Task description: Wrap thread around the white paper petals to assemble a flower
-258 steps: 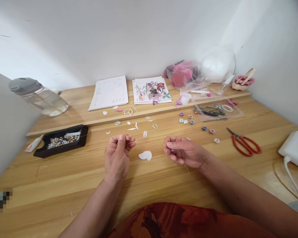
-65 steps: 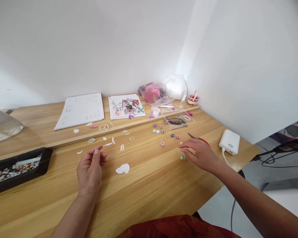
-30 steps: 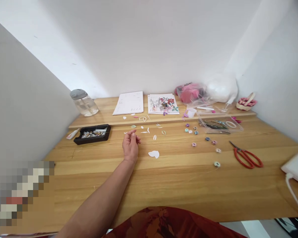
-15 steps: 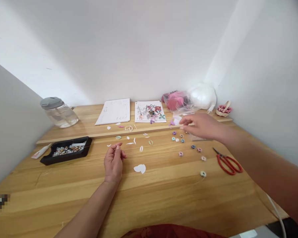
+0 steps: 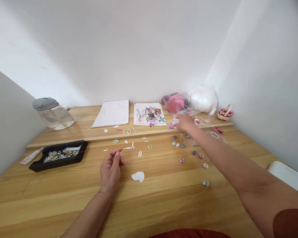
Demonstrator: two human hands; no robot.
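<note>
A fine strand (image 5: 126, 161) seems to be held in a narrow pinch by the left hand (image 5: 111, 170), though it shows only faintly. Well ahead and to the right of that pinch, the white cup (image 5: 175, 121) is partly covered by the right hand (image 5: 185, 123); whether it is gripped cannot be told. For this reach to be done well, the cup should be taken lightly so that it is not tipped, the purple ribbon (image 5: 172, 125) beside the fingertips should not be snagged, and the left pinch should not be tugged. Ten bobbins (image 5: 205, 183) are counted, all nearer the body than the right hand. Two green-edged leaves (image 5: 116, 141) are seen ahead of the left pinch, one large white cut-out (image 5: 138, 176) to its right, one black tray (image 5: 82, 154) to its left, one bottle (image 5: 55, 115) beyond that tray, and two paper stacks (image 5: 111, 114) farther ahead
</note>
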